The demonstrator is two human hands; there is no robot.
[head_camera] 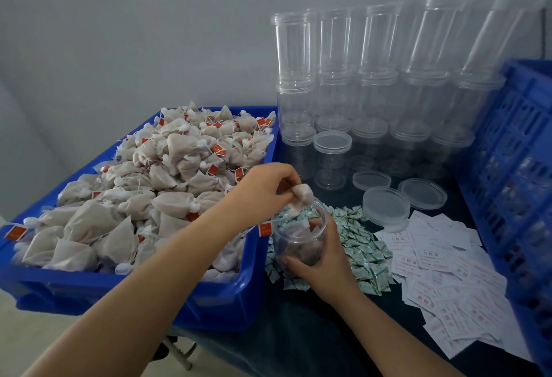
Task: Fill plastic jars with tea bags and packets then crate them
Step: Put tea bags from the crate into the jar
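Note:
My right hand point(324, 260) grips a clear plastic jar point(298, 236), tilted toward the left, with a few tea bags inside. My left hand point(265, 188) pinches a beige tea bag point(303, 196) right over the jar's mouth. To the left, a blue bin point(227, 296) is heaped with beige tea bags point(155, 194) with red tags. Small green-and-white packets point(364, 251) lie under and to the right of the jar. White printed slips point(445, 275) are spread further right.
Stacks of empty clear jars point(373, 84) stand at the back against the wall. Loose clear lids point(385, 206) lie in front of them. A blue slatted crate point(519, 167) stands along the right edge. The dark table edge runs near the bottom.

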